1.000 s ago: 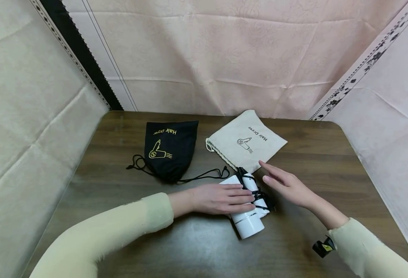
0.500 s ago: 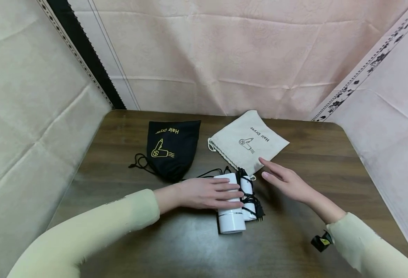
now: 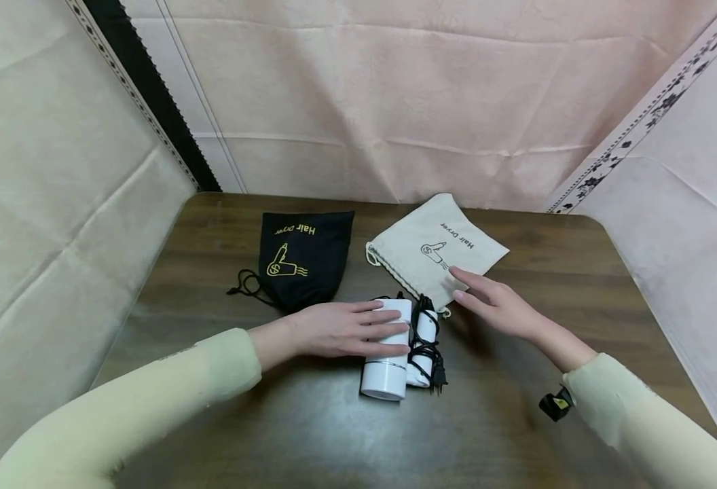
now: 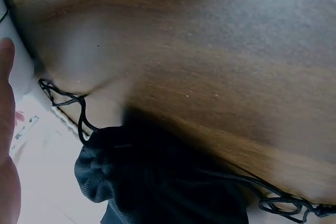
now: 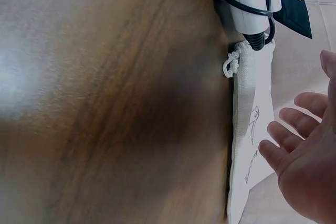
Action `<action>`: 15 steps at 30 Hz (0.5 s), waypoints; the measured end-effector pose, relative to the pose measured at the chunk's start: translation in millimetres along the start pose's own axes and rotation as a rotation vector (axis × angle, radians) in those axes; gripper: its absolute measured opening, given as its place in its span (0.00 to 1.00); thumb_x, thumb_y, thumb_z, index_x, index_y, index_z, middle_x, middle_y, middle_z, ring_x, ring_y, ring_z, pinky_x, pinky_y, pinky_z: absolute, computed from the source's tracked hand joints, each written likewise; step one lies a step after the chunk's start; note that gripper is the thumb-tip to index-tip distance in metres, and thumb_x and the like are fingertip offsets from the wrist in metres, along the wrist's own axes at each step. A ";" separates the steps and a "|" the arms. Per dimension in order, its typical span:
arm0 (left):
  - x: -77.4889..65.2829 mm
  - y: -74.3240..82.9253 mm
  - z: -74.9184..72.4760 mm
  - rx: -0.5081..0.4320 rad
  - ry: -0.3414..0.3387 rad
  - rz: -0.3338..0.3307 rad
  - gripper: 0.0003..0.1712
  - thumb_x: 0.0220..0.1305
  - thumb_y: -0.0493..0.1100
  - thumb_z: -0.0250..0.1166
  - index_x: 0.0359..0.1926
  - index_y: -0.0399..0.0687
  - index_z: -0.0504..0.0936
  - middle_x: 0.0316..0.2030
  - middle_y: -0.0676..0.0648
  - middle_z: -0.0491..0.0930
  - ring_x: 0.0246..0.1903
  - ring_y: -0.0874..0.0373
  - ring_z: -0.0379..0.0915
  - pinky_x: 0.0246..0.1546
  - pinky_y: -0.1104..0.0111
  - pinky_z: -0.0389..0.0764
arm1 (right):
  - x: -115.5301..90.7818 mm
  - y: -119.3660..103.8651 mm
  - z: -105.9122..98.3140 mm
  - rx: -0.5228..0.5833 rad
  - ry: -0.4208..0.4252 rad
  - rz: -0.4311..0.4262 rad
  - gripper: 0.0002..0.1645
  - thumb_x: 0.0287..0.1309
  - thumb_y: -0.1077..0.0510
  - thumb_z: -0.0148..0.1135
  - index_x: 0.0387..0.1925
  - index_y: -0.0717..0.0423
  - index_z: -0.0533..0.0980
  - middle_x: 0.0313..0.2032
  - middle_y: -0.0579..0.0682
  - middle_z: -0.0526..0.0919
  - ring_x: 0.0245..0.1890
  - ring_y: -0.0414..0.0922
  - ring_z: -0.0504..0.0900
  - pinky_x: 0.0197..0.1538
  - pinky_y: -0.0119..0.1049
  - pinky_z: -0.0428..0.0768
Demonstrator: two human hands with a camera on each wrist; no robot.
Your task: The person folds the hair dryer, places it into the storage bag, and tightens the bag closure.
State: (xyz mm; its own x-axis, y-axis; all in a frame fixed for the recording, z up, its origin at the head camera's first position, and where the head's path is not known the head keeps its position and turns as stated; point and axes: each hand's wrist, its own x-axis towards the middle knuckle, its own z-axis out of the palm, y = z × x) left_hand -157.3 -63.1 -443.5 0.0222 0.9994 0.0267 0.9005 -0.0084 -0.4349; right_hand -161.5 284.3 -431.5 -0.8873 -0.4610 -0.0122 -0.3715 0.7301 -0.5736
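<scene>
A white hair dryer [image 3: 385,379] lies on the table, its folded handle [image 3: 421,363] wrapped in a black cord with the plug hanging off the near end. My left hand [image 3: 337,331] rests across the dryer's barrel, fingers extended and slightly spread. In the left wrist view, one digit touches the barrel's side. My right hand [image 3: 499,305] hovers beside the near corner of a white drawstring bag [image 3: 465,238], holding nothing, its fingers loosely extended. A black drawstring bag [image 3: 309,261] lies behind my left hand. Both bags carry a dryer picture and lettering.
The brown wooden table [image 3: 517,435] has rounded far corners. Pale cloth [image 3: 432,102] hangs behind it and along both sides. Black drawstring loops [image 4: 283,205] trail from the black bag. A small dark device [image 3: 555,404] is worn at my right wrist.
My left hand has moved the hair dryer left and turned it until it lies nearly straight. My right hand has shifted slightly left and farther from me, staying beside the white bag.
</scene>
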 end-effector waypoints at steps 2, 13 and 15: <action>-2.5 -0.1 -2.3 -0.013 -0.013 -0.024 0.36 0.73 0.44 0.50 0.76 0.56 0.45 0.74 0.44 0.51 0.72 0.49 0.49 0.70 0.56 0.54 | 4.7 -1.8 -1.1 -0.006 -0.006 -0.010 0.33 0.69 0.40 0.49 0.72 0.40 0.58 0.71 0.46 0.61 0.71 0.45 0.59 0.68 0.50 0.62; -11.4 11.7 -21.1 -0.321 -0.024 -0.345 0.35 0.71 0.59 0.51 0.73 0.53 0.58 0.71 0.45 0.60 0.70 0.51 0.57 0.69 0.61 0.58 | 32.6 -6.9 -3.5 -0.073 -0.039 -0.056 0.35 0.69 0.39 0.48 0.71 0.49 0.61 0.70 0.51 0.63 0.71 0.49 0.59 0.68 0.51 0.62; -7.9 19.6 -27.3 -0.421 -0.020 -0.453 0.35 0.71 0.61 0.50 0.73 0.53 0.59 0.70 0.45 0.62 0.68 0.51 0.59 0.67 0.61 0.62 | 37.8 -8.3 -2.3 -0.094 -0.059 -0.057 0.35 0.69 0.39 0.48 0.70 0.51 0.62 0.69 0.52 0.64 0.71 0.50 0.60 0.68 0.52 0.61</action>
State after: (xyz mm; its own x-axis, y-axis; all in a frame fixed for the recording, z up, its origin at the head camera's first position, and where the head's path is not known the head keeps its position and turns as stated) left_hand -127.9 -72.1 -427.7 -0.4068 0.9072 0.1072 0.9128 0.4083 0.0089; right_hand -192.6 262.0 -425.4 -0.8473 -0.5301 -0.0310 -0.4476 0.7445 -0.4953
